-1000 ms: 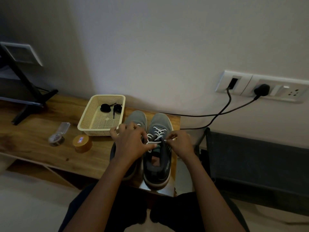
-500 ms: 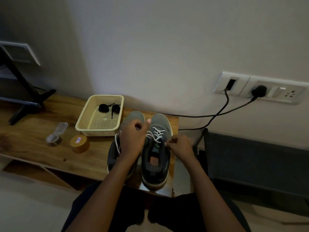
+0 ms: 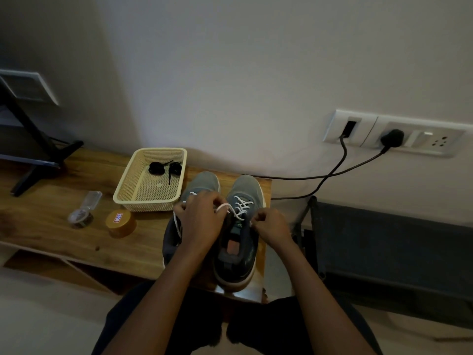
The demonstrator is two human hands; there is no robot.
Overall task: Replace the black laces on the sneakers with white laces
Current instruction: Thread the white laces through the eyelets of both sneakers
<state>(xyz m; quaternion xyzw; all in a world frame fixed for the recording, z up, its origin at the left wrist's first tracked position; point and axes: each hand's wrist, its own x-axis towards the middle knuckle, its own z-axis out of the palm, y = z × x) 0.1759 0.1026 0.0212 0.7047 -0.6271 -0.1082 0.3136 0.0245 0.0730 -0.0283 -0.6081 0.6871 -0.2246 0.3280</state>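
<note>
Two grey sneakers stand side by side, toes to the wall, on the right end of the wooden table (image 3: 64,221). The right sneaker (image 3: 243,190) carries a white lace (image 3: 240,204) crossed over its upper. My left hand (image 3: 202,221) lies over the left sneaker (image 3: 204,181) and pinches one end of that white lace, which runs taut to the eyelets. My right hand (image 3: 271,225) pinches the other end at the shoe's right side. A white lace strand hangs by the left sneaker's side. Two rolled black laces (image 3: 163,168) lie in the cream basket (image 3: 143,201).
A brown lidded jar (image 3: 120,221) and a small clear container (image 3: 84,212) sit left of the shoes. A black stand foot (image 3: 38,165) rests at the far left. Two black cables (image 3: 330,175) run from wall sockets. A dark chair (image 3: 384,242) stands at the right.
My left hand moved left from over the right sneaker's eyelets to above the left sneaker, drawing the white lace end out sideways. My right hand stayed at the shoe's right side.
</note>
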